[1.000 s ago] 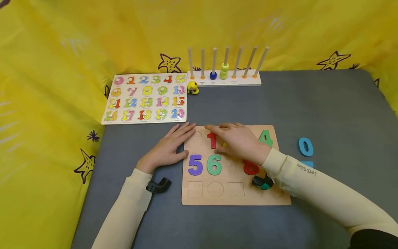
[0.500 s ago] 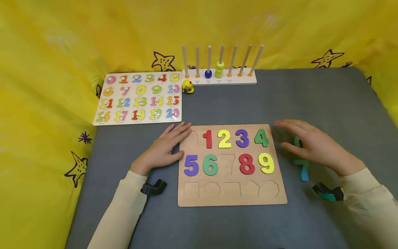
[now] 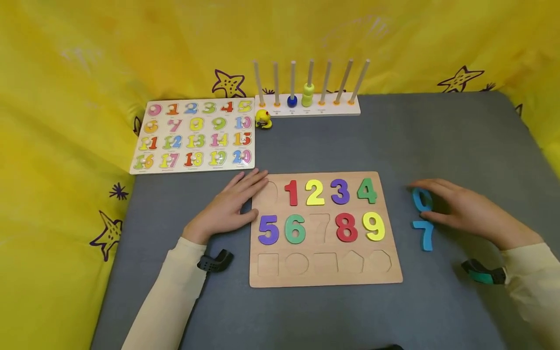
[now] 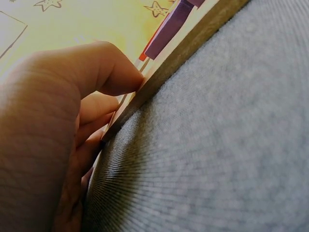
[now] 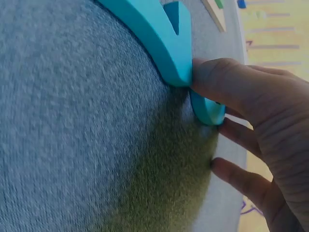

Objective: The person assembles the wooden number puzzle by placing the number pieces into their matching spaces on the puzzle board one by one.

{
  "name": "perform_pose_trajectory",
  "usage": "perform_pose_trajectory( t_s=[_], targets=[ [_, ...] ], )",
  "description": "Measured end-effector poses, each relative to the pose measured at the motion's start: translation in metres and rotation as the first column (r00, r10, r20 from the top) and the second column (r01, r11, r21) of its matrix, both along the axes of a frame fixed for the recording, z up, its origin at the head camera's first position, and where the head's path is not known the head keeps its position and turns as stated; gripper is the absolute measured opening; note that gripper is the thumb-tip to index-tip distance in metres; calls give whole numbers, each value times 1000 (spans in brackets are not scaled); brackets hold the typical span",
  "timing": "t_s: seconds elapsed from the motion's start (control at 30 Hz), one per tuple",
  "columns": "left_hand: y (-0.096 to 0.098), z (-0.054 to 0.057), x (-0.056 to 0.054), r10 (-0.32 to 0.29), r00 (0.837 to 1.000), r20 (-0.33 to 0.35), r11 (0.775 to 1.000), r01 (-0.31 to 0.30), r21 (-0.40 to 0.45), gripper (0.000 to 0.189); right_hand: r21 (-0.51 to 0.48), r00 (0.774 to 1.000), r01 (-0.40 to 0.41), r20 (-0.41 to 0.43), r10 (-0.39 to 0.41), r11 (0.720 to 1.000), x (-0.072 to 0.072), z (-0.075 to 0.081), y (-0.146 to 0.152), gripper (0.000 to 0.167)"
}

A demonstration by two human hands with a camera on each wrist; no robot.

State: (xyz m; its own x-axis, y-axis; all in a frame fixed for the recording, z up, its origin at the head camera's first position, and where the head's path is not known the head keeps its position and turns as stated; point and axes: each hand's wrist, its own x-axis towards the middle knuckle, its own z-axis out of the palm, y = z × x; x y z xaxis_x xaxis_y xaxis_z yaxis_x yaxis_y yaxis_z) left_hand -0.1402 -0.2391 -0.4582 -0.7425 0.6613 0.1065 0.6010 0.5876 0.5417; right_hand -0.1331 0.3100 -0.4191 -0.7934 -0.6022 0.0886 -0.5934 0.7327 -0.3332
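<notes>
My left hand (image 3: 225,214) rests at the left edge of a wooden number board (image 3: 323,279), fingertips on its upper left corner and thumb on its side. In the left wrist view the thumb (image 4: 113,72) presses the board's edge near a purple piece. Right of the board, my right hand (image 3: 470,214) pinches a blue number 0 (image 3: 416,199), fingers at its far end and thumb at its near end. A blue number 7 (image 3: 427,239) lies just in front of it on the table, close by the thumb in the right wrist view.
Colored numbers, among them a red 8 (image 3: 346,227), sit in the board; the slots at upper left, for the 7 and along the bottom row are bare. Behind are a second number board (image 3: 197,167), a rod stand (image 3: 332,110) and a yellow toy duck (image 3: 263,119).
My right hand has left the board's top row, moved right and come down around the blue 0. My left hand has stayed at the board's edge.
</notes>
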Motion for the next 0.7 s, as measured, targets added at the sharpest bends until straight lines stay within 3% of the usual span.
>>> perform_pose_trajectory(
  t_s=[0.2,0.43,0.57,0.7],
  targets=[
    [4,1,-4,-10,1000,-6,1000,10,-6,74,-48,999,-29,-38,27,998,0,-3,8,91],
    [3,1,-2,4,1000,7,1000,-4,-13,75,-36,998,-31,-58,29,999,-5,0,3,91],
    [2,0,-1,12,1000,6,1000,-12,-6,75,-34,997,-59,-55,57,998,-10,12,-17,91],
    [1,1,0,8,1000,9,1000,-8,6,74,-17,992,-122,-48,121,992,-13,29,-56,86]
  ],
)
